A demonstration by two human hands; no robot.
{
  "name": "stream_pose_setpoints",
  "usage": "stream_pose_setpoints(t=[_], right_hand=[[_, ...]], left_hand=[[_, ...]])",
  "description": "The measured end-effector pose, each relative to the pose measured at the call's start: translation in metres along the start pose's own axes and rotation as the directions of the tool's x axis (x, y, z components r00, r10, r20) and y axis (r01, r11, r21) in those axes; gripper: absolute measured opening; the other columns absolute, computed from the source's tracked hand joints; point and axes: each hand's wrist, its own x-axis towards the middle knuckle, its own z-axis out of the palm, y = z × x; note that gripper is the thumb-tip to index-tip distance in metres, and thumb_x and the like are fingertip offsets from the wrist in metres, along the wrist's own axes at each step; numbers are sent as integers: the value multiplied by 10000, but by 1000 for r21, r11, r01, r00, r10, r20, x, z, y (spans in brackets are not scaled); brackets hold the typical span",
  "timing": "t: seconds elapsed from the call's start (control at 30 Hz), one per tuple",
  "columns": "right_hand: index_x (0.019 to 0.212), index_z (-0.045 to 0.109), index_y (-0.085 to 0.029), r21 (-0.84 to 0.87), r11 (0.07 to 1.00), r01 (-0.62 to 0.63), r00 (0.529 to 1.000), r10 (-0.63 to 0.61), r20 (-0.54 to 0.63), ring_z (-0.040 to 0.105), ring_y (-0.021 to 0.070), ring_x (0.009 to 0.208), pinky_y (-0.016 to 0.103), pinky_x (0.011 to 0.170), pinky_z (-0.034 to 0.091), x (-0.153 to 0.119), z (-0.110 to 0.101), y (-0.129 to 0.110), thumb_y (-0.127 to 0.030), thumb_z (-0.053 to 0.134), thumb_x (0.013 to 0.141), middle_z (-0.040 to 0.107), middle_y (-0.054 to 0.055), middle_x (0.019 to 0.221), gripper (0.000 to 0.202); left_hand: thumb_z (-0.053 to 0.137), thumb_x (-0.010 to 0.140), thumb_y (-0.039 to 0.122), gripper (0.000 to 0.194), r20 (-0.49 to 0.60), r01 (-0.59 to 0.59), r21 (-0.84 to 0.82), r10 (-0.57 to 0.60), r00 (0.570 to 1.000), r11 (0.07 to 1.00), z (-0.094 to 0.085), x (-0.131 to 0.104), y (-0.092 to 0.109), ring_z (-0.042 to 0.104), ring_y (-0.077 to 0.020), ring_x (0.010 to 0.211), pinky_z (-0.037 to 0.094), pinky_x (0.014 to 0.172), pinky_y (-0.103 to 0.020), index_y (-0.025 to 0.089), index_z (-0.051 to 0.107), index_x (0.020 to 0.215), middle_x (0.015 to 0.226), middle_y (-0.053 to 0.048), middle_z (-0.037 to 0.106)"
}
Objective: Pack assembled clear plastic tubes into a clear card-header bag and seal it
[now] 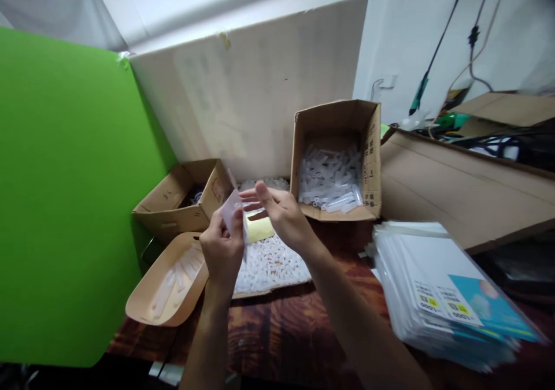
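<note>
My left hand [223, 242] grips a thin, pale, translucent sheet or bag [233, 208], its thumb pressed on the near face. Just to the right, my right hand [280, 211] has its fingers apart, their tips close to the sheet's edge; whether they touch it I cannot tell. Below both hands lies a shallow cardboard tray of many small whitish pieces [273, 266], with a pale yellow piece [260, 229] on top, partly behind my right hand.
An open box [372, 164] at centre right holds translucent tubes. Left stand a smaller box [162, 216] and a peach basket [134, 306] with clear pieces. Stacked printed plastic bags [442, 286] lie right. A green panel [65, 205] borders the left, a pale board [260, 89] the back.
</note>
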Motion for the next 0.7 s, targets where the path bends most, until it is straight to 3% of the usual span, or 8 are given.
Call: stream_pose_setpoints(t=[0.07, 0.13, 0.23, 0.3, 0.37, 0.5, 0.63, 0.7], right_hand=[[1066, 710, -177, 1, 1000, -7, 996, 7, -86, 706, 178, 809, 275, 622, 613, -10, -4, 0, -564, 631, 900, 715, 101, 1086, 429], [1116, 694, -190, -27, 999, -40, 989, 36, -144, 679, 150, 709, 229, 497, 563, -21, -12, 5, -478, 725, 844, 706, 82, 1061, 397], [1047, 727, -187, -44, 995, -92, 987, 85, -138, 617, 117, 576, 209, 438, 493, -41, -24, 17, -419, 742, 840, 707, 40, 867, 311], [944, 745, -187, -46, 994, -100, 978, 90, -188, 591, 115, 522, 224, 448, 487, -56, -29, 24, -405, 750, 838, 690, 15, 746, 242], [882, 742, -194, -60, 994, -96, 957, 76, -279, 601, 129, 513, 251, 481, 510, -71, -31, 30, -391, 776, 818, 689, 7, 700, 209], [831, 761, -211, -154, 981, -116, 919, 47, -391, 682, 191, 642, 313, 623, 572, -101, -30, 37, -351, 801, 807, 729, 34, 732, 147], [816, 784, -229, -194, 977, -86, 902, -6, -431, 720, 216, 816, 325, 753, 584, -129, -30, 48, -285, 815, 803, 764, 61, 857, 65], [809, 789, -237, -142, 988, -53, 902, -13, -431, 725, 214, 893, 312, 797, 583, -145, -31, 54, -261, 830, 789, 768, 64, 921, 52]], left_hand=[[564, 936, 540, 390, 75, 104, -198, -91, 993, 975, -8, -6, -7, 544, -147, 517, 424, 483, -242, 178, 674, 841, 626, -11, 622], [544, 935, 576, 440, 234, 178, -319, -105, 967, 931, -13, -13, -14, 541, -147, 527, 424, 474, -239, 178, 647, 779, 643, -17, 629], [478, 960, 592, 498, 460, 194, -342, -17, 888, 920, -13, -23, -24, 549, -158, 556, 445, 505, -253, 181, 628, 722, 648, -28, 617], [448, 984, 554, 477, 538, 146, -318, 51, 842, 937, -9, -30, -28, 568, -166, 590, 471, 549, -261, 187, 650, 756, 668, -31, 621], [511, 976, 485, 347, 495, 65, -276, 84, 865, 959, -3, -37, -30, 554, -154, 591, 473, 578, -254, 198, 693, 902, 667, -7, 596], [700, 884, 352, 244, 246, -57, -184, 103, 964, 981, 5, -55, -30, 477, -119, 540, 432, 570, -231, 212, 711, 1084, 611, 48, 505], [726, 875, 247, 63, 234, -66, -309, 142, 962, 949, 0, -77, -34, 546, -114, 571, 428, 558, -224, 208, 775, 879, 647, 11, 623], [739, 861, 203, 71, 254, -35, -361, 134, 958, 932, -7, -89, -37, 506, -96, 521, 382, 513, -216, 223, 806, 875, 595, 26, 584]])
